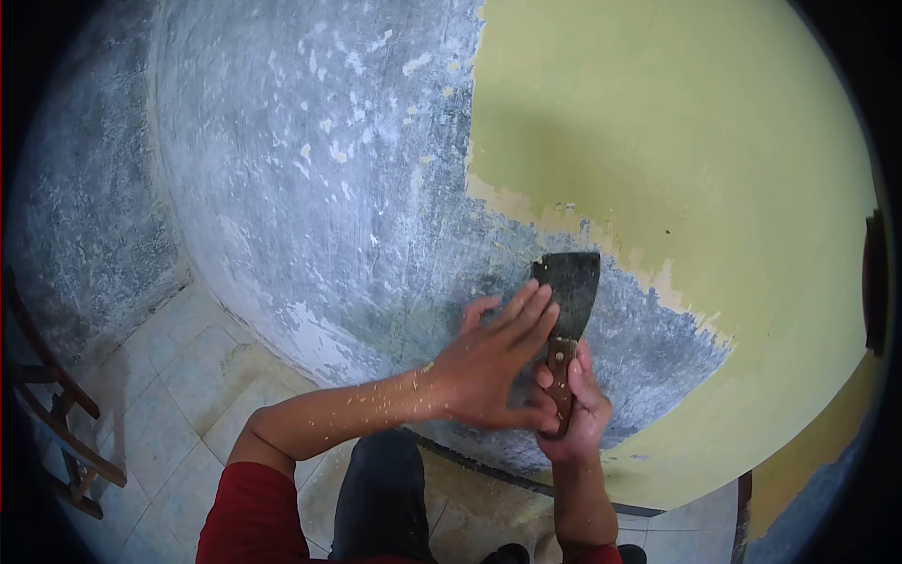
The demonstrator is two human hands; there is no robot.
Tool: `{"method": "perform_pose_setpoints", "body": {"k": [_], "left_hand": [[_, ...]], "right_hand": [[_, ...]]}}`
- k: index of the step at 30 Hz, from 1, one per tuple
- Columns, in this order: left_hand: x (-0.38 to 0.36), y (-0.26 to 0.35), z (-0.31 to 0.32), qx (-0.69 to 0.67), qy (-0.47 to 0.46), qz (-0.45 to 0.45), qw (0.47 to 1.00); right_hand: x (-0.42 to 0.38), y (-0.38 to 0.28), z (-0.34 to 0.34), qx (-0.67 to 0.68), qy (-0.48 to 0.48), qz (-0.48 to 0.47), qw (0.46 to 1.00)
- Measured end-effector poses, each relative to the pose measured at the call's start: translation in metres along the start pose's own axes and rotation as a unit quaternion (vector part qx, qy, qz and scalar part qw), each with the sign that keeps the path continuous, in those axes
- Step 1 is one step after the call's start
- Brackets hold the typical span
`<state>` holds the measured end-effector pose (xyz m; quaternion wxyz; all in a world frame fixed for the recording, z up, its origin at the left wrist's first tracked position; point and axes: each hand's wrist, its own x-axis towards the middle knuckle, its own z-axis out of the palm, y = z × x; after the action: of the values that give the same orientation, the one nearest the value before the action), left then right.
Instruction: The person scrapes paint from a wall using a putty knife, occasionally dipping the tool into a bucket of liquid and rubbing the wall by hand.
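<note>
A paint scraper (571, 293) with a dark, wide metal blade and a riveted wooden handle is held upright in front of the wall. My right hand (584, 406) is wrapped round the handle, palm side partly showing. My left hand (493, 362) has its fingers stretched out, with the fingertips against the left side of the blade. Its thumb reaches across near the lower handle. Pale flakes speckle my left forearm. Behind the scraper, the wall (357, 179) is bare grey on the left and coated with yellow-green paint (676, 141) on the right, along a ragged border.
At the far left, a wooden chair (66, 414) lies partly in view on the tiled floor (169, 395). A dark baseboard strip (470, 461) runs along the wall's foot. Dust and flakes lie on tiles by my legs. A dark brown object (876, 282) is at the right edge.
</note>
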<state>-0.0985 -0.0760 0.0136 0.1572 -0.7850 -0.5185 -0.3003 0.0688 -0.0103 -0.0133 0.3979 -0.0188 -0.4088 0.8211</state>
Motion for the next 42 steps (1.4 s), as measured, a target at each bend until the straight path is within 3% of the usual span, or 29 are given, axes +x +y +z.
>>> {"method": "perform_pose_setpoints", "body": {"k": [7, 11, 17, 21, 25, 36, 38, 42], "left_hand": [[0.000, 0.014, 0.002, -0.042, 0.050, -0.006, 0.998], [0.002, 0.010, 0.006, -0.025, 0.031, -0.001, 0.999], [0.015, 0.001, -0.011, -0.031, 0.079, 0.017, 0.996], [0.005, -0.001, -0.003, -0.032, 0.033, 0.023, 0.999], [0.012, 0.002, -0.009, -0.032, 0.070, 0.028, 0.997], [0.014, 0.009, -0.010, -0.040, 0.115, 0.051, 0.991], [0.018, 0.008, -0.008, -0.067, 0.123, 0.091, 0.986], [0.018, 0.014, -0.005, -0.057, 0.135, 0.065, 0.987]], "right_hand": [[0.001, -0.005, 0.025, -0.011, 0.008, -0.015, 1.000], [0.000, -0.005, 0.018, -0.029, -0.014, -0.013, 0.999], [0.011, -0.019, 0.048, -0.057, 0.054, -0.020, 0.997], [-0.001, -0.006, 0.043, -0.072, 0.017, -0.034, 0.997], [0.001, -0.018, 0.055, -0.069, 0.065, -0.006, 0.995], [-0.012, -0.024, 0.073, -0.086, 0.084, 0.001, 0.993], [-0.005, -0.023, 0.066, -0.088, 0.072, -0.010, 0.993], [-0.007, -0.032, 0.066, -0.057, 0.055, 0.014, 0.997]]}}
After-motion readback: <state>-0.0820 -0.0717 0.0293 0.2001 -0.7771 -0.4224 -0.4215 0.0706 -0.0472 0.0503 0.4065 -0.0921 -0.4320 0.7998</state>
